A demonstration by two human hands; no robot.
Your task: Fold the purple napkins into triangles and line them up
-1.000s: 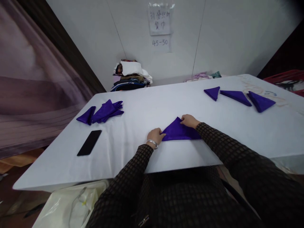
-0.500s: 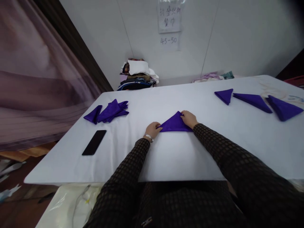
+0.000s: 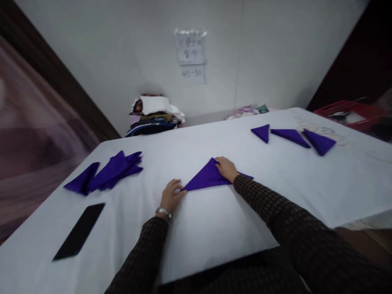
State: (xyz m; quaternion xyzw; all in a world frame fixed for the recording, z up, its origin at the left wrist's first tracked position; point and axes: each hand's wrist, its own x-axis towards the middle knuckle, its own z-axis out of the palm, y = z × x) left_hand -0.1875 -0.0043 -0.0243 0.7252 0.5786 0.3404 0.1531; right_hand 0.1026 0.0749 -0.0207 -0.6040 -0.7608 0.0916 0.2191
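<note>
A purple cloth napkin [image 3: 203, 176], folded into a triangle, lies flat on the table in front of me. At its left corner, my left hand [image 3: 171, 195] pinches the tip between thumb and fingers. My right hand [image 3: 226, 168] is closed on the peak at the far side, and its wrist and sleeve cover part of the right half. The right corner pokes out past that sleeve.
Purple napkins in a loose pile [image 3: 114, 171] lie at the left, above a black phone [image 3: 79, 232]. Several folded triangular napkins [image 3: 289, 136] lie at the far right of the white-covered table [image 3: 196, 232]. Stacked clothes [image 3: 154, 114] and a red basket [image 3: 352, 114] stand beyond it.
My view has turned to the right and tilted, so things sit lower and further left. The right hand stays at the peak; the right corner now shows beyond the sleeve.
</note>
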